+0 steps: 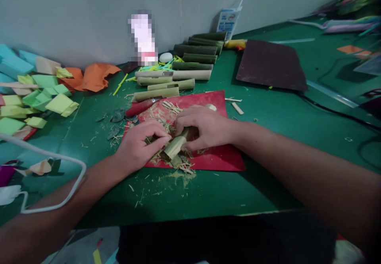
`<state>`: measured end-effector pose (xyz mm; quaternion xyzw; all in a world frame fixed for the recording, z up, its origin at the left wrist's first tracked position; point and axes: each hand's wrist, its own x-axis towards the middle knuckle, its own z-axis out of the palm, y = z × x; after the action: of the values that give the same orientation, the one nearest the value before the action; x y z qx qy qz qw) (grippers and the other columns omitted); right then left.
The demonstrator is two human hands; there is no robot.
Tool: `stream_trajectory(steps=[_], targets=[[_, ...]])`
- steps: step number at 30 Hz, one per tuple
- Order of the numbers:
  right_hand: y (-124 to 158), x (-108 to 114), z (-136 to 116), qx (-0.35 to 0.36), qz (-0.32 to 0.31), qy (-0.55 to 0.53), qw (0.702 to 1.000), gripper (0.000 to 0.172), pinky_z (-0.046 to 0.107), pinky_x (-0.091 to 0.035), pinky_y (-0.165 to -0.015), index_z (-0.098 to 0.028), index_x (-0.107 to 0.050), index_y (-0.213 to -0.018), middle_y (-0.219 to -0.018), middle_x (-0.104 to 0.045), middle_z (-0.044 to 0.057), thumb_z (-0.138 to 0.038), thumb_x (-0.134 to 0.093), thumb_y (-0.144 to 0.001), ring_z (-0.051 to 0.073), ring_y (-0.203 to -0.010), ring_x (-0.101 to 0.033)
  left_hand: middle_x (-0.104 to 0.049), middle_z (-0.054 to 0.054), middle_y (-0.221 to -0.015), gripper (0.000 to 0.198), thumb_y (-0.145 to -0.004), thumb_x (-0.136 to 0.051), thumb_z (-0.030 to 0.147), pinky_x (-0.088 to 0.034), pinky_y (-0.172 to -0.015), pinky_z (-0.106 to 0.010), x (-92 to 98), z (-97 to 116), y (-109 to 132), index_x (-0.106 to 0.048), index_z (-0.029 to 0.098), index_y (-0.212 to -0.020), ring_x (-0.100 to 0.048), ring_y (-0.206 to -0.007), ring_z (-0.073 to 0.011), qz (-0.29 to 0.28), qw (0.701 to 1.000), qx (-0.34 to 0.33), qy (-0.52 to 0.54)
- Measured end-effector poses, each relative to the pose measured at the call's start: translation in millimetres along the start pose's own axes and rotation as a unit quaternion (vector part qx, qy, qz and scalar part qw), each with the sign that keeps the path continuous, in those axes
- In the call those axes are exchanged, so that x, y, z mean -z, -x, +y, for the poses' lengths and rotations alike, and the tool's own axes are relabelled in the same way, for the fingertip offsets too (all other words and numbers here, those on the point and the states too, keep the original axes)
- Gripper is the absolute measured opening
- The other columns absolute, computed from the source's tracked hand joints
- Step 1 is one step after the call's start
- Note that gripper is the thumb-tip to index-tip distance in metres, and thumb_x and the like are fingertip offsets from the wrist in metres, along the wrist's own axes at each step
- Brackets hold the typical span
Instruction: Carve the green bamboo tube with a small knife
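A short split piece of bamboo (177,145) lies tilted over a red sheet (226,153). My right hand (205,127) grips it from above, thumb on the near side and fingers on the far side. Beside its left edge, my left hand (144,141) is closed in a pinch; what sits between thumb and forefinger is too small to make out. Bamboo shavings (160,113) and fine dust are scattered around both hands. Just beyond my left hand rests a red-handled tool (143,106) with a metal collar, its far end hidden among the shavings and bamboo.
Several cut bamboo pieces (195,50) lie in a row toward the wall. A dark brown board (270,66) and a black cable (336,111) are on the right. Folded paper pieces (41,93) crowd the left, and a white cable (53,153) crosses over my left forearm.
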<state>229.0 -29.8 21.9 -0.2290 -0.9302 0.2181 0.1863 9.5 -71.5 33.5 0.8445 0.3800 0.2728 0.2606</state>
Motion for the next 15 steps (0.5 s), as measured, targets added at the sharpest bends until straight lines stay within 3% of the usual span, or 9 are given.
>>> stream_trajectory(steps=[3,5,10,15], targets=[[0.5,-0.6,-0.1,-0.005,0.004,0.002,1.0,0.022,0.03,-0.031,-0.072,-0.021,-0.06,-0.085,-0.084,-0.061,0.0,-0.033,-0.065,-0.067,0.017,-0.077,-0.052,-0.066,-0.002,-0.078,0.019,-0.084,-0.056,0.031,-0.048,-0.067,-0.025,2.0,3.1,6.7,-0.065,0.016,-0.078,-0.059,-0.07,-0.013,0.01,0.993,0.113,0.019],[1.2,-1.1,-0.1,-0.015,0.009,-0.004,1.0,0.022,0.03,-0.031,-0.072,-0.021,-0.059,-0.085,-0.084,-0.062,0.0,-0.032,-0.066,-0.066,0.017,-0.076,-0.052,-0.067,-0.001,-0.074,0.02,-0.083,-0.057,0.035,-0.047,-0.061,-0.023,1.6,5.1,9.3,-0.066,0.016,-0.08,-0.058,-0.064,-0.0118,0.005,0.988,0.153,0.02],[2.3,-1.3,-0.7,-0.029,0.014,-0.013,0.999,0.024,0.029,-0.031,-0.069,-0.021,-0.059,-0.084,-0.085,-0.063,0.0,-0.032,-0.067,-0.065,0.017,-0.077,-0.052,-0.064,0.0,-0.066,0.024,-0.084,-0.056,0.038,-0.045,-0.054,-0.02,-0.5,7.4,8.9,-0.065,0.016,-0.08,-0.056,-0.057,-0.0102,0.017,0.981,0.189,0.038],[2.0,0.5,-2.8,-0.032,0.012,-0.013,0.999,0.024,0.027,-0.031,-0.066,-0.021,-0.06,-0.084,-0.083,-0.063,0.0,-0.032,-0.068,-0.065,0.016,-0.075,-0.053,-0.068,-0.001,-0.072,0.022,-0.087,-0.052,0.035,-0.05,-0.062,-0.023,-0.5,11.1,11.1,-0.063,0.017,-0.088,-0.062,-0.064,-0.0122,0.03,0.984,0.17,0.054]])
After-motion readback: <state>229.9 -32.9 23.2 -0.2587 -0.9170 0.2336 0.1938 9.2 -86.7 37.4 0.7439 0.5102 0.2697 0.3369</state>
